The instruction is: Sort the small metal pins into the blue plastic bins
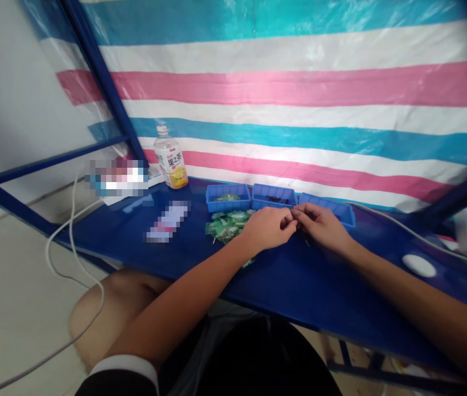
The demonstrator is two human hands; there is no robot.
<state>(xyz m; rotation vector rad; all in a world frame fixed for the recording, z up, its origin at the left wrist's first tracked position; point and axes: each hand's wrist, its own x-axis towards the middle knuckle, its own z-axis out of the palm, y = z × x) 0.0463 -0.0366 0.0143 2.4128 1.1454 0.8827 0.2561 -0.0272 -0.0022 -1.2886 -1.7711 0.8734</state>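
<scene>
My left hand (269, 227) and my right hand (324, 226) meet above the blue tabletop, fingertips almost touching. Both have thumb and fingers pinched together; whatever is between them is too small and hidden to name. Beside and partly behind my left hand lies a pile of small green pieces (225, 224), some with pale parts. Just beyond the hands stand three blue plastic bins in a row. The left bin (212, 204) holds small greenish pieces, the middle bin (274, 192) dark ones. My right hand partly covers the right bin (342, 212), and its contents are not visible.
A drink bottle (170, 159) stands at the back left near a blurred-out flat item (168, 222). A white oval object (419, 265) lies at the right. White cables (72, 220) hang off the left side. Striped plastic sheeting (283, 88) closes off the back.
</scene>
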